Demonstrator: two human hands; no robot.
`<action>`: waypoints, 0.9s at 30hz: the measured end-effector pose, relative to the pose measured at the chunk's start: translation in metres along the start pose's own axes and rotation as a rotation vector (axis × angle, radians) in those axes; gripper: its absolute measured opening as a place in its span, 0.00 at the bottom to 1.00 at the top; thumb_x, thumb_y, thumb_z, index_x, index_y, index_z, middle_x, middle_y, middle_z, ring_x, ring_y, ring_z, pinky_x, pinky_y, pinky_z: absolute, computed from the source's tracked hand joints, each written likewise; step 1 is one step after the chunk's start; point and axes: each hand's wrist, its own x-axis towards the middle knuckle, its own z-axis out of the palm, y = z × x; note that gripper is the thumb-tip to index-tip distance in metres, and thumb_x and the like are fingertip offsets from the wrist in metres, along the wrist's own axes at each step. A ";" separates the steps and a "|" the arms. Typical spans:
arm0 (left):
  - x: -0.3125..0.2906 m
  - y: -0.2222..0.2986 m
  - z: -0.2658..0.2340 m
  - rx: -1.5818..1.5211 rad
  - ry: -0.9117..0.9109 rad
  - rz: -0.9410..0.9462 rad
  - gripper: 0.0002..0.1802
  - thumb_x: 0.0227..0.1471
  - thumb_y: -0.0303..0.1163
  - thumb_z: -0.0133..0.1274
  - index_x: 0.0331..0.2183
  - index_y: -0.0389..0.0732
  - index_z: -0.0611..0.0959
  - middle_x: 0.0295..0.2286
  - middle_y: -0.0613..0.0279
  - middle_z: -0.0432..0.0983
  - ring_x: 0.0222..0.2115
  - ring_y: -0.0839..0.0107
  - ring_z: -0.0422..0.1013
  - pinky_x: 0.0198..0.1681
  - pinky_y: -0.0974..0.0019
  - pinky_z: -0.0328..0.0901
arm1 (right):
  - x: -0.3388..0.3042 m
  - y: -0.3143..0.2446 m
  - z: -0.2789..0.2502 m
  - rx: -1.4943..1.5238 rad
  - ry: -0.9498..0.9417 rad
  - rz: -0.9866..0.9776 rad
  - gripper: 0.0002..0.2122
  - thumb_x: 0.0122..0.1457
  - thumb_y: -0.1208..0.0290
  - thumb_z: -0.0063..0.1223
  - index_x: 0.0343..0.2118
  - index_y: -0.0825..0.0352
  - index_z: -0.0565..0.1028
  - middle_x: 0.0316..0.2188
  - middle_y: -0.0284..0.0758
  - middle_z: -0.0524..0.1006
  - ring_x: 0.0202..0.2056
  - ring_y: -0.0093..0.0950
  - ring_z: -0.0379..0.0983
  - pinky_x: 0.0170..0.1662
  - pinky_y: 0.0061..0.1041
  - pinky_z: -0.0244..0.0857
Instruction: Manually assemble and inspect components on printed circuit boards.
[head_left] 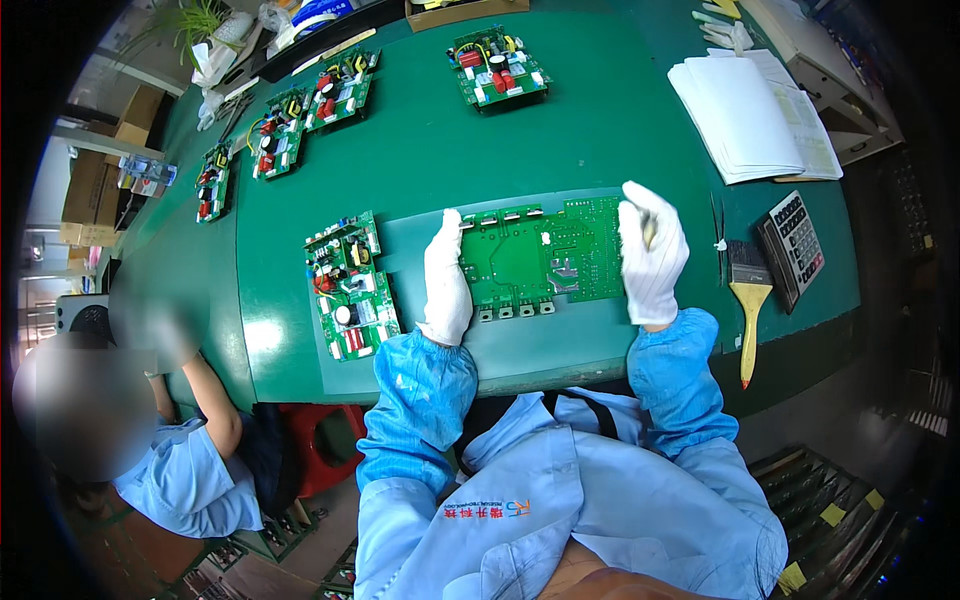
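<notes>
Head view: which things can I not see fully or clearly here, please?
In the head view:
- Board between the hands: underside, hidden by the board itself.
- Left hand: most fingers, hidden by the board and the hand itself.
- Box: cut off by the upper edge.
- Co-worker's hand: blurred.

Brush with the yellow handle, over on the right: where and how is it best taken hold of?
Probably mid-way along the yellow handle, by the right hand, coming from the near left. The handle lies pointing toward the person, its dark bristles face away, and the calculator sits close on the right.
</notes>
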 end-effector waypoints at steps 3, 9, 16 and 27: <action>0.001 0.003 -0.002 0.020 -0.038 -0.035 0.22 0.60 0.49 0.42 0.33 0.40 0.78 0.30 0.68 0.73 0.31 0.80 0.67 0.38 0.73 0.62 | -0.007 -0.021 0.002 -0.126 -0.352 -0.520 0.18 0.40 0.81 0.57 0.39 0.61 0.77 0.31 0.33 0.77 0.24 0.27 0.70 0.25 0.23 0.66; 0.001 -0.004 -0.006 0.029 -0.031 0.044 0.23 0.60 0.49 0.42 0.36 0.38 0.78 0.33 0.66 0.74 0.32 0.79 0.67 0.41 0.72 0.62 | -0.007 -0.004 -0.007 -0.183 -0.118 -0.329 0.16 0.43 0.78 0.55 0.38 0.62 0.79 0.22 0.31 0.76 0.19 0.25 0.67 0.22 0.24 0.62; -0.027 0.006 -0.005 -0.239 -0.005 0.008 0.19 0.61 0.45 0.42 0.36 0.39 0.79 0.34 0.68 0.73 0.36 0.80 0.65 0.45 0.73 0.60 | -0.006 -0.007 -0.010 0.060 -0.041 -0.012 0.10 0.58 0.77 0.47 0.40 0.70 0.77 0.22 0.33 0.76 0.22 0.19 0.68 0.25 0.20 0.61; -0.114 0.133 -0.185 0.608 0.754 1.042 0.21 0.61 0.40 0.38 0.37 0.32 0.78 0.32 0.56 0.76 0.32 0.68 0.72 0.38 0.66 0.66 | -0.006 -0.004 -0.007 -0.014 -0.148 -0.090 0.10 0.58 0.77 0.45 0.39 0.68 0.78 0.23 0.32 0.77 0.22 0.23 0.70 0.27 0.23 0.64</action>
